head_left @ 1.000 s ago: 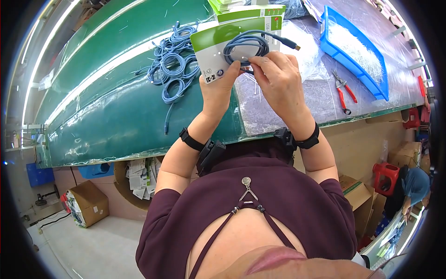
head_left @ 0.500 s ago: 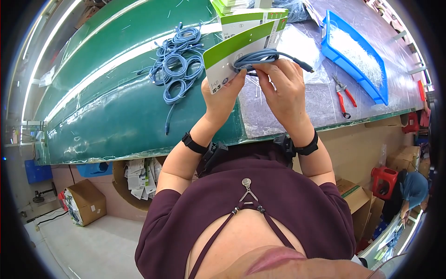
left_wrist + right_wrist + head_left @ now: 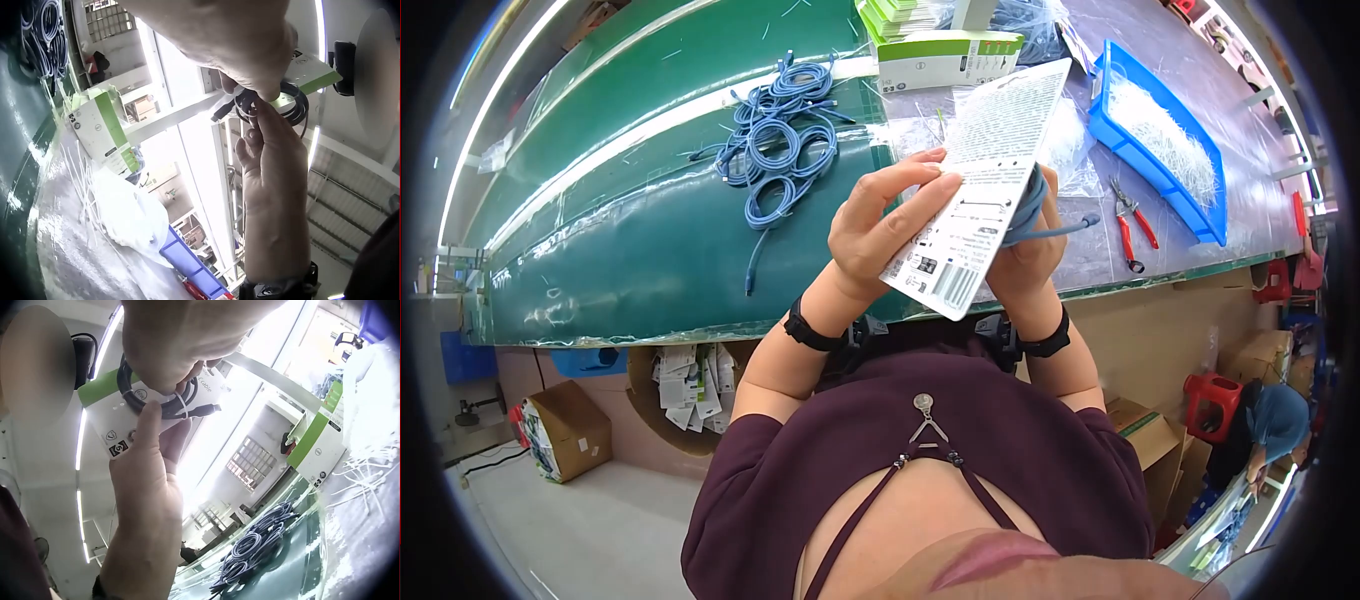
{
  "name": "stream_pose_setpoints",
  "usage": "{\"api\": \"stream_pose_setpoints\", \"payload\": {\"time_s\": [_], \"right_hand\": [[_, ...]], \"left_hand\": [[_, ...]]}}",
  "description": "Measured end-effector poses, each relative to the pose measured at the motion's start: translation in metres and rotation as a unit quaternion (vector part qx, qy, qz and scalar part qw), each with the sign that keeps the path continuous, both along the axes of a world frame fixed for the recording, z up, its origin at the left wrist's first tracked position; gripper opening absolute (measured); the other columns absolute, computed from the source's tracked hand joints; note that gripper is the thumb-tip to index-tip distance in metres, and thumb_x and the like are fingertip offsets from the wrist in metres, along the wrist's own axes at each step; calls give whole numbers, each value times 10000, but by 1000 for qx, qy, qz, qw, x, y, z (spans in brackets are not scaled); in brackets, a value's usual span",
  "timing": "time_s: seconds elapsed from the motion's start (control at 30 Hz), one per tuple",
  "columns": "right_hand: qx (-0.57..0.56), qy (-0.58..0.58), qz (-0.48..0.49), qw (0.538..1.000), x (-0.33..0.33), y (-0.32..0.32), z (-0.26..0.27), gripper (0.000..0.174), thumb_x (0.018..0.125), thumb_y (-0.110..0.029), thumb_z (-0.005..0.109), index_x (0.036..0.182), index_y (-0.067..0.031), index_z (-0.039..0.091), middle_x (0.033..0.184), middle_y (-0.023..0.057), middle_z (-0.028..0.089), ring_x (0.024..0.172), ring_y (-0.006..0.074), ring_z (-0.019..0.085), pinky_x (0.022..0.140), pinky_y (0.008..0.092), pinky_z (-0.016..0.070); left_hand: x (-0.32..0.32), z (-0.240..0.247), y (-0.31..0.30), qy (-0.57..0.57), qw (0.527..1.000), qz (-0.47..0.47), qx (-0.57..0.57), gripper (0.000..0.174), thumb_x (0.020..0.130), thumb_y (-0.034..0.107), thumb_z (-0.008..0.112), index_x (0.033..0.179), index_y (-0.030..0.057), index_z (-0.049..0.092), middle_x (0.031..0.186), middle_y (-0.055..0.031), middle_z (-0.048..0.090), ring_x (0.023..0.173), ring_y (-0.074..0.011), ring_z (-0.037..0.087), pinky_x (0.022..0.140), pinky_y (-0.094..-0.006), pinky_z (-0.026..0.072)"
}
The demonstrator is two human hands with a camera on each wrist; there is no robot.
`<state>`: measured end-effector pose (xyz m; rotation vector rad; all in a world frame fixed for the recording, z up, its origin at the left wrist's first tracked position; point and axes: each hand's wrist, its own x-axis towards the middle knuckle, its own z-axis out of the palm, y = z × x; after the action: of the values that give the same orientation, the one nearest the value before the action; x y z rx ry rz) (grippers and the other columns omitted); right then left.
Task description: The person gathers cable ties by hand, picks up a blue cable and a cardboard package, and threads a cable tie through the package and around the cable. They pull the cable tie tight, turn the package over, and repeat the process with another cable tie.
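My left hand [image 3: 875,230] pinches a printed cardboard package card [image 3: 990,140] by its left side, its text-and-barcode back turned up in the head view. Against the card's other face lies a coiled blue-grey cable [image 3: 1026,210], one plug end sticking out to the right. My right hand [image 3: 1025,265], partly hidden behind the card, grips that coil. In the right wrist view a thin white tie [image 3: 182,403] loops round the coil, close to the fingertips of both hands. The card's green-and-white front [image 3: 100,394] shows there as well.
More coiled cables [image 3: 775,145] lie on the green tabletop at left. Behind the hands stand several green-and-white cards [image 3: 945,62]. At right are a blue tray [image 3: 1165,165] with white strips and red-handled cutters [image 3: 1133,225]. Loose white ties [image 3: 369,484] litter the grey surface.
The card has turned over from its green-and-white front to its printed back, and come nearer the body. My right hand has gone behind it with the coil.
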<state>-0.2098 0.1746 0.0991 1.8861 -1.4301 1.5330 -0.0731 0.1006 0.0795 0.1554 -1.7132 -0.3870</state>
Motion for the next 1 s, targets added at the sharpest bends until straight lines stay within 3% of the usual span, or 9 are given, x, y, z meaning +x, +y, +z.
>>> {"api": "stream_pose_setpoints", "payload": {"time_s": [0.37, 0.4, 0.47, 0.57, 0.67, 0.73, 0.87, 0.9, 1.0], "right_hand": [[63, 72, -23, 995, 3, -11, 1, 150, 773, -47, 714, 903, -39, 639, 897, 85, 641, 825, 270, 603, 745, 361, 474], [104, 88, -31, 990, 3, -10, 0, 134, 792, -52, 712, 902, -29, 638, 916, 102, 640, 857, 270, 609, 741, 350, 496], [89, 26, -16, 996, -5, 1, -1, 123, 814, -47, 695, 916, -27, 629, 912, 90, 633, 850, 240, 605, 739, 329, 489], [55, -96, 20, 994, -26, 8, -3, 101, 859, -37, 661, 945, -25, 611, 903, 67, 620, 837, 179, 596, 735, 287, 474], [108, -322, -23, 940, -50, -9, -21, 121, 902, -58, 634, 1004, -22, 581, 961, 37, 611, 884, 108, 579, 774, 238, 456], [137, -469, 245, 837, -55, -22, -37, 184, 919, -52, 611, 1091, -14, 559, 1043, 30, 611, 953, 82, 567, 830, 235, 457], [172, -524, 344, 760, -47, -33, -47, 240, 896, -47, 638, 1125, -22, 570, 1104, 41, 609, 1015, 101, 567, 879, 244, 457], [172, -526, 345, 758, -40, -35, -51, 240, 896, -47, 638, 1125, -22, 570, 1104, 41, 609, 1015, 101, 567, 879, 244, 457], [165, -309, 218, 911, -14, -35, -57, 338, 860, -43, 679, 1179, -31, 568, 1130, 62, 609, 1038, 143, 579, 903, 279, 462]], "left_hand": [[0, -16, 5, -45, 993, 44, 102, 327, 746, 19, 750, 1065, 12, 676, 1068, -119, 642, 911, -242, 683, 763, -344, 589], [-4, -21, 4, 22, 964, -32, 263, 304, 783, 29, 726, 1079, 11, 659, 1069, -115, 647, 905, -236, 683, 756, -340, 587], [-7, -27, 0, 152, 806, -170, 546, 261, 855, 50, 679, 1107, 10, 625, 1072, -107, 656, 892, -224, 684, 744, -331, 581], [3, -15, -4, 189, 739, -258, 593, 255, 908, 92, 630, 1143, 7, 583, 1066, -100, 658, 888, -222, 686, 758, -331, 579], [9, -16, 0, 200, 704, -303, 610, 268, 940, 118, 596, 1177, 4, 547, 1067, -98, 659, 889, -222, 686, 769, -333, 578], [10, -18, 0, 189, 723, -303, 592, 294, 950, 127, 577, 1211, 3, 518, 1074, -101, 657, 898, -226, 686, 775, -336, 578], [17, -21, -1, 193, 684, -322, 626, 279, 950, 120, 577, 1198, 2, 526, 1079, -103, 654, 905, -221, 685, 785, -338, 580], [17, -20, 0, 192, 685, -319, 626, 279, 950, 120, 577, 1198, 2, 526, 1079, -103, 654, 905, -221, 685, 785, -338, 580], [11, -20, 9, 187, 674, -313, 642, 267, 955, 119, 569, 1195, 8, 532, 1063, -102, 659, 905, -215, 685, 796, -343, 582]]}}
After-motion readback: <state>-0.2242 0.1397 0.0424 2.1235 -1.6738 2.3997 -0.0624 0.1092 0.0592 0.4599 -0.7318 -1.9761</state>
